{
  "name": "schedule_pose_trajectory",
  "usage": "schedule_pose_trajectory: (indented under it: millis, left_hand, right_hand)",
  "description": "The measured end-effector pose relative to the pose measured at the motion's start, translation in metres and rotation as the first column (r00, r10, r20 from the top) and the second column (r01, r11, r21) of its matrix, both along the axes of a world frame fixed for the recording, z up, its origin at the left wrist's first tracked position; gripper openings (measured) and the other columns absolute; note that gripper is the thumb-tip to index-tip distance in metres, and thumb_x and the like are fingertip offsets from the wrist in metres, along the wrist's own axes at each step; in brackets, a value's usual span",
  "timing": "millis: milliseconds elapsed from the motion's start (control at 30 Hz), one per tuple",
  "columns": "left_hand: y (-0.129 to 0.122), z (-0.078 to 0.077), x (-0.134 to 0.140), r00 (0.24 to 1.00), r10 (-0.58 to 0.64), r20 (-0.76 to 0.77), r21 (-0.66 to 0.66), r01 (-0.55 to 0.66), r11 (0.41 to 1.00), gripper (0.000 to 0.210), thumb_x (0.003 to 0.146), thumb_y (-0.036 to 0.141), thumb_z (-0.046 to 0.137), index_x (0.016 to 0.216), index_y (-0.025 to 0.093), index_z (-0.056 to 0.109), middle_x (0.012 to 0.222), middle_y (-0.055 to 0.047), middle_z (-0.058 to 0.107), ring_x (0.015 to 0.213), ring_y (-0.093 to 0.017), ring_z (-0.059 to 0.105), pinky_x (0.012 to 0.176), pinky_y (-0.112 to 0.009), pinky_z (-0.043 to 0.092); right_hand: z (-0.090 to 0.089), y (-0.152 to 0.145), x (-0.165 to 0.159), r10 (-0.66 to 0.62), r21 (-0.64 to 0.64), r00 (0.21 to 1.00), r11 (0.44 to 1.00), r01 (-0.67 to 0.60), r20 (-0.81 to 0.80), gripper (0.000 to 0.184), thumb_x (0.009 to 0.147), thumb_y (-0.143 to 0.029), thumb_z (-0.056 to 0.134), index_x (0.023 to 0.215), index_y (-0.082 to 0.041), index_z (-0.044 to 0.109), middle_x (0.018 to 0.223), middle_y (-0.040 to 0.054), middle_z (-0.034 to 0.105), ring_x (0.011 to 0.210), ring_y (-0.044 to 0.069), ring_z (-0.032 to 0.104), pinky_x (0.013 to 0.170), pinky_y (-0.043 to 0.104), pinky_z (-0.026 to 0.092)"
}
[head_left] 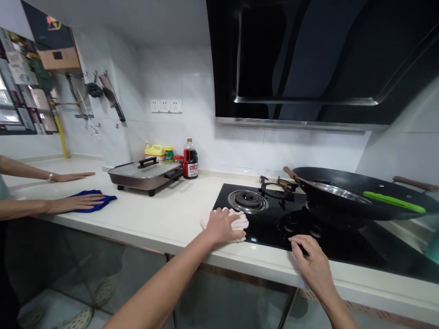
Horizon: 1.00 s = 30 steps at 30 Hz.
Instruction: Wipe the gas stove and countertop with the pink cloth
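Observation:
My left hand (222, 227) is closed over a white cloth (241, 221), pressing it on the front left corner of the black gas cooktop (264, 234). Just behind the cloth lies the left burner (248, 201), its pan support off. Over the cooktop's front edge is my right hand (310, 256), fingers curled with their tips close to the thumb; I see nothing in it. The cooktop's knobs (291, 221) are close beyond those fingertips.
A black wok (356, 208) holding a green-handled utensil (394, 201) sits on the right burner. A loose pan support (278, 186) is behind. Leftward are an electric pan (144, 176), a sauce bottle (190, 160), and another person's hand (80, 202) on a blue cloth (89, 208). A range hood (302, 109) overhangs.

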<state>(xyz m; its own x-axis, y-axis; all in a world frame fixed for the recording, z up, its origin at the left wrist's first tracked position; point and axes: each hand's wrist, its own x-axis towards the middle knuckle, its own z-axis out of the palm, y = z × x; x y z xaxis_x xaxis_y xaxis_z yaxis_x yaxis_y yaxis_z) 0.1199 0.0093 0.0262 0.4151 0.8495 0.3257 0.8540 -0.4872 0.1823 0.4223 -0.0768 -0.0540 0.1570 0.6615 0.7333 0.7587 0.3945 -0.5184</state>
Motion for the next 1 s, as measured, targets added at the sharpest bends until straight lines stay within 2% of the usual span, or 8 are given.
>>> schedule_pose_trajectory:
  millis: [167,333,433,533,633,733,867,1000]
  left_hand:
    - [-0.036,-0.012,0.041,0.985,-0.165,-0.043,0.046,0.167,0.985,0.068,0.084,0.080,0.055,0.132,0.035,0.072,0.129,-0.015,0.066,0.119,-0.041,0.054,0.101,-0.056,0.039]
    - [-0.055,-0.032,0.109,0.940,-0.341,0.007,0.034,0.340,0.940,0.064,0.091,0.080,0.046,0.133,0.037,0.070,0.134,-0.011,0.065,0.123,-0.037,0.051,0.103,-0.056,0.036]
    - [-0.062,-0.042,0.136,0.930,-0.363,0.050,-0.006,0.364,0.932,0.061,0.094,0.075,0.044,0.135,0.037,0.068,0.139,-0.011,0.062,0.130,-0.038,0.046,0.106,-0.059,0.034]
    - [-0.065,-0.047,0.139,0.940,-0.324,0.110,-0.032,0.329,0.944,0.060,0.090,0.070,0.054,0.140,0.038,0.065,0.139,-0.010,0.061,0.132,-0.039,0.043,0.109,-0.059,0.033]
    - [-0.062,-0.044,0.119,0.946,-0.290,0.145,-0.022,0.296,0.955,0.060,0.088,0.066,0.059,0.141,0.039,0.064,0.135,-0.009,0.063,0.129,-0.037,0.046,0.109,-0.057,0.035]
    - [-0.056,-0.035,0.081,0.969,-0.218,0.117,-0.019,0.222,0.975,0.050,0.089,0.061,0.060,0.133,0.039,0.069,0.129,-0.008,0.066,0.122,-0.035,0.052,0.106,-0.054,0.038]
    - [-0.045,-0.024,0.010,0.992,-0.071,0.101,0.010,0.070,0.997,0.041,0.090,0.053,0.063,0.127,0.038,0.071,0.130,-0.005,0.067,0.122,-0.032,0.055,0.104,-0.052,0.040]
    - [-0.026,-0.017,-0.068,0.986,0.130,0.106,-0.023,-0.129,0.991,0.050,0.088,0.048,0.068,0.137,0.040,0.064,0.145,-0.006,0.063,0.134,-0.034,0.053,0.110,-0.055,0.038]
  right_hand:
    - [0.003,0.002,0.024,-0.070,0.019,0.997,0.997,0.071,-0.039,0.039,0.096,-0.055,0.051,0.095,-0.026,0.076,0.110,0.0087,0.073,0.108,0.027,0.064,0.099,0.042,0.049]
    - [-0.008,0.017,0.058,-0.318,-0.126,0.944,0.936,0.327,0.090,0.047,0.089,-0.059,0.046,0.095,-0.025,0.079,0.115,0.0119,0.071,0.111,0.034,0.060,0.099,0.051,0.046]
    - [-0.016,0.024,0.067,-0.345,-0.230,0.924,0.898,0.376,0.165,0.052,0.088,-0.059,0.043,0.101,-0.024,0.080,0.120,0.0145,0.068,0.114,0.037,0.058,0.096,0.053,0.047]
    - [-0.018,0.026,0.068,-0.342,-0.216,0.911,0.895,0.390,0.229,0.056,0.092,-0.058,0.039,0.107,-0.023,0.080,0.124,0.0164,0.065,0.119,0.038,0.056,0.097,0.054,0.047]
    - [-0.018,0.025,0.069,-0.343,-0.215,0.907,0.893,0.396,0.245,0.057,0.093,-0.058,0.038,0.107,-0.022,0.080,0.124,0.0172,0.063,0.119,0.039,0.056,0.096,0.054,0.048]
    - [-0.021,0.028,0.071,-0.342,-0.229,0.906,0.888,0.398,0.250,0.057,0.092,-0.059,0.039,0.105,-0.023,0.081,0.124,0.0168,0.063,0.118,0.040,0.056,0.095,0.056,0.050]
    - [-0.027,0.033,0.073,-0.354,-0.261,0.909,0.876,0.405,0.222,0.056,0.088,-0.061,0.042,0.105,-0.024,0.081,0.126,0.0160,0.063,0.117,0.040,0.057,0.094,0.056,0.051]
    - [-0.032,0.036,0.075,-0.317,-0.295,0.924,0.881,0.370,0.212,0.058,0.088,-0.062,0.041,0.106,-0.024,0.081,0.126,0.0163,0.063,0.118,0.040,0.058,0.096,0.055,0.051]
